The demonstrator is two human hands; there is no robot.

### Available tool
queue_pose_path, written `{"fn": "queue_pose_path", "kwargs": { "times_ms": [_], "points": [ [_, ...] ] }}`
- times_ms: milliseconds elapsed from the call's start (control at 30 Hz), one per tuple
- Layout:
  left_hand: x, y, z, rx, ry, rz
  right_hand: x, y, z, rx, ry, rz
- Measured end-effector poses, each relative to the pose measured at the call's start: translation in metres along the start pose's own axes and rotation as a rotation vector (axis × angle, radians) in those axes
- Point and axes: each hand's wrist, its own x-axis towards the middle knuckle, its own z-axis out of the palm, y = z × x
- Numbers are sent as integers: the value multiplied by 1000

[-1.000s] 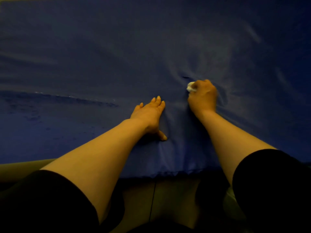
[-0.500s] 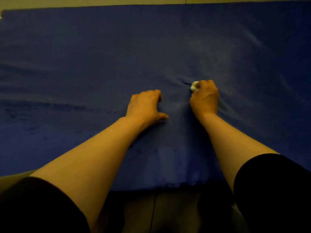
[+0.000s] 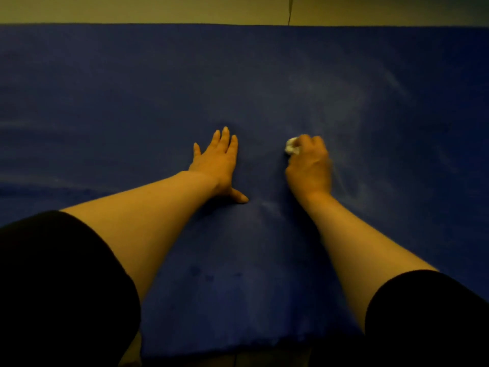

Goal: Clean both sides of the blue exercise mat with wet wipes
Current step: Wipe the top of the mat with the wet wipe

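One blue mat (image 3: 132,102) covers most of the floor (image 3: 132,9). Two hands are on it: a left hand (image 3: 215,165) and a right hand (image 3: 309,168). One white wipe (image 3: 291,149). Two dark sleeves, one left (image 3: 58,287) and one right (image 3: 428,319).

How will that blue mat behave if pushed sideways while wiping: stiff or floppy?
Probably floppy: the mat shows soft ripples rather than a rigid flat face. It likely slides or bunches, since the left hand lies flat on it beside the right hand gripping the wipe.
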Motion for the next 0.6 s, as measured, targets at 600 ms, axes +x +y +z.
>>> {"fn": "queue_pose_path", "kwargs": {
  "times_ms": [600],
  "points": [
    [-1,-1,2,-34,26,3,25,10,8,40,137,67]
  ]
}}
